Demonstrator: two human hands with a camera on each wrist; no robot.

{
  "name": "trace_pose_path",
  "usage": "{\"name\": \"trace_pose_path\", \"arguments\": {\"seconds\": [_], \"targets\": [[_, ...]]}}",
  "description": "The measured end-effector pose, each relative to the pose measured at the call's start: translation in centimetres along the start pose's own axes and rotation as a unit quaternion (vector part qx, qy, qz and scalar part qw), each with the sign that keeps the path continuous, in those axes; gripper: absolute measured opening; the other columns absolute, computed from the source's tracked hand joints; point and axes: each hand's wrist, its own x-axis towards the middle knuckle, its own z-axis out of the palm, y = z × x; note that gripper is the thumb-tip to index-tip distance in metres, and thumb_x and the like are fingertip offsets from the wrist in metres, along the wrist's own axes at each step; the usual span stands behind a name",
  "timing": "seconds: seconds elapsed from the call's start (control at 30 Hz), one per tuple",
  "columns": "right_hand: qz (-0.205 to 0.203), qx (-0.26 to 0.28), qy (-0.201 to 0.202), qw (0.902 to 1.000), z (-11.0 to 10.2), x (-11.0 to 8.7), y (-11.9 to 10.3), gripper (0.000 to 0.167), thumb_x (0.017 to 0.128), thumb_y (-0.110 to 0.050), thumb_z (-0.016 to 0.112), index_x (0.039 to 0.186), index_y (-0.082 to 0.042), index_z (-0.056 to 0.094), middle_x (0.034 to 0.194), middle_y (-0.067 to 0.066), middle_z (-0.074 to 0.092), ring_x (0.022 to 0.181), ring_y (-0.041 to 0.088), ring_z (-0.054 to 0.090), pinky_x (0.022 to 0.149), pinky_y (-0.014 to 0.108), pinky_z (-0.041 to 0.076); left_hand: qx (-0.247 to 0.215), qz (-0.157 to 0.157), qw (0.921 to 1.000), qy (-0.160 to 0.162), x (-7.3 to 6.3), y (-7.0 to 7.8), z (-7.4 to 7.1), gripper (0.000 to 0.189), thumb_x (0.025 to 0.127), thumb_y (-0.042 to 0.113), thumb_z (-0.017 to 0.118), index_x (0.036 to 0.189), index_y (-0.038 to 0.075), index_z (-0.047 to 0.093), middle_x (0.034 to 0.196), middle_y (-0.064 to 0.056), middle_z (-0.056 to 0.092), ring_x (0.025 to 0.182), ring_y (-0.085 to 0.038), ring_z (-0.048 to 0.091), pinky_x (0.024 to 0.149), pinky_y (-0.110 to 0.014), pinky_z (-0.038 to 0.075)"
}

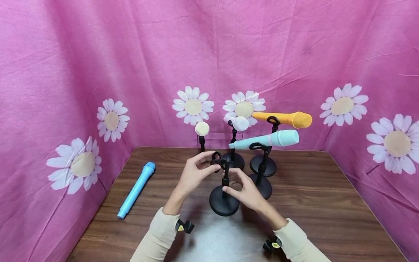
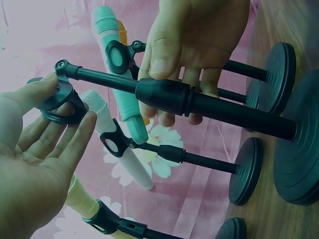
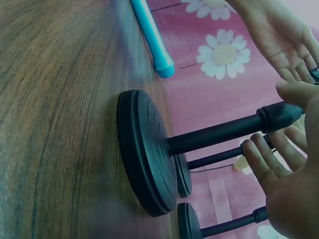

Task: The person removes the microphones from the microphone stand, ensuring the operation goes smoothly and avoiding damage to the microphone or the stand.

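Your worktop (image 1: 314, 203) is dark brown wood grain, with a pale glare across its front centre. Pink cloth (image 1: 209, 47) encloses it at the back and on both sides; it is creased and printed with large white daisies (image 1: 343, 106).

The black microphone stand (image 1: 224, 202) is upright, round base down, near the middle of your worktop. Your left hand (image 1: 193, 175) has its grip closed at the stand's top, thumb and fingers pinching the microphone clip (image 1: 216, 160). Your right hand (image 1: 245, 191) has its grip curled loosely round the stem, thumb on one side and fingers on the other; how firmly it presses, you cannot tell from these views.

A blue microphone (image 1: 136, 190) lies aslant on the worktop at your left, well apart from both hands. Behind the stand, further stands hold a mint microphone (image 1: 271, 140), an orange microphone (image 1: 289, 119), a white microphone (image 1: 240, 123) and a cream microphone (image 1: 202, 128).
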Motion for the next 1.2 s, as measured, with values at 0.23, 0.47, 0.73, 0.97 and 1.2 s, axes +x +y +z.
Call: {"name": "trace_pose_path", "arguments": {"seconds": [0.23,0.47,0.73,0.97,1.2], "targets": [[0.029,0.017,0.022,0.9992,0.16,0.13,-0.16,0.052,0.086,-0.018,0.091,0.121,-0.013,0.053,0.114,0.007,0.068,0.099,0.015,0.073,0.090,0.031,0.063,0.001,0.012,0.9999,0.002,-0.08,0.06,0.09,0.041,0.094,0.003,0.080,0.133,0.005,0.071,0.120,-0.021,0.075,0.104,-0.010,0.074,0.090,-0.029,0.064],[-0.010,0.005,0.032,0.9994,0.25,0.30,0.09,0.030,0.094,-0.005,0.081,0.117,-0.010,0.063,0.109,0.008,0.069,0.099,0.016,0.072,0.088,0.028,0.063,-0.005,0.011,0.9999,0.004,0.04,-0.15,0.19,0.041,0.093,-0.001,0.080,0.132,0.002,0.070,0.117,-0.019,0.075,0.101,-0.009,0.074,0.087,-0.026,0.064],[-0.025,-0.005,0.005,0.9997,0.11,0.29,0.08,0.038,0.101,-0.006,0.072,0.135,-0.021,0.065,0.130,0.003,0.072,0.114,0.012,0.069,0.097,0.030,0.060,-0.013,0.001,0.9999,0.003,0.03,-0.19,0.08,0.043,0.093,0.000,0.079,0.135,0.002,0.069,0.122,-0.021,0.074,0.102,-0.009,0.076,0.086,-0.026,0.063],[0.003,0.008,0.026,0.9996,0.32,0.29,0.14,0.046,0.089,-0.018,0.089,0.124,-0.014,0.060,0.115,0.005,0.071,0.106,0.012,0.072,0.094,0.033,0.062,-0.007,0.013,0.9999,0.004,-0.05,-0.09,0.16,0.040,0.093,0.001,0.080,0.132,0.003,0.071,0.119,-0.021,0.074,0.103,-0.009,0.074,0.088,-0.028,0.064],[-0.030,0.012,0.009,0.9994,0.22,0.25,-0.16,0.034,0.097,0.003,0.073,0.127,-0.010,0.066,0.121,0.006,0.073,0.109,0.011,0.070,0.098,0.031,0.061,-0.014,0.002,0.9999,0.004,-0.07,-0.11,0.07,0.041,0.094,0.002,0.080,0.134,0.004,0.070,0.121,-0.018,0.075,0.104,-0.011,0.075,0.087,-0.026,0.063]]}}
